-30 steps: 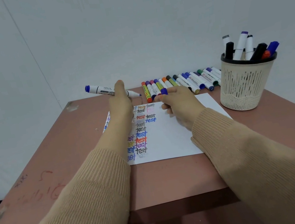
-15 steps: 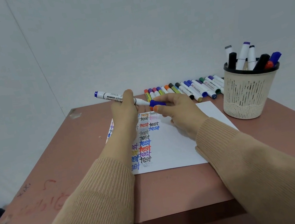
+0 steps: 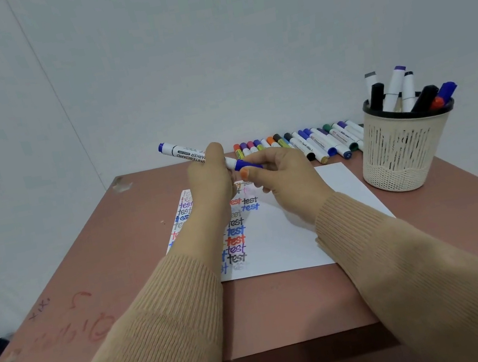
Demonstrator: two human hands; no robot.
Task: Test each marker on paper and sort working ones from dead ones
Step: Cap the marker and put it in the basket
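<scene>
Whiteboard marker point(image 3: 185, 153): held slanted above the far end of the paper, blue butt end up-left, tip end down-right. I'd guess it is lifted so both hands can work the cap.
Left hand point(image 3: 210, 179): fingers curled round the middle of the barrel, steadying it.
Right hand point(image 3: 284, 173): thumb and fingertips pinch the blue cap point(image 3: 244, 164) at the tip end. The cap meets the barrel; I cannot tell whether it is going on or coming off.
Paper point(image 3: 318, 224): flat on the table point(image 3: 116, 250) under the hands. Its left part is filled with columns of "test" in many colours; its right part is blank, with room for more.
Row of markers point(image 3: 314, 142): lying side by side along the far edge by the wall, likely ones already sorted.
Basket point(image 3: 402, 152): cream mesh holder at the right, well apart from the hands, with upright markers point(image 3: 396, 86) standing in it.
In the way: nothing between the hands and the paper; the forearms hide part of the written columns.
</scene>
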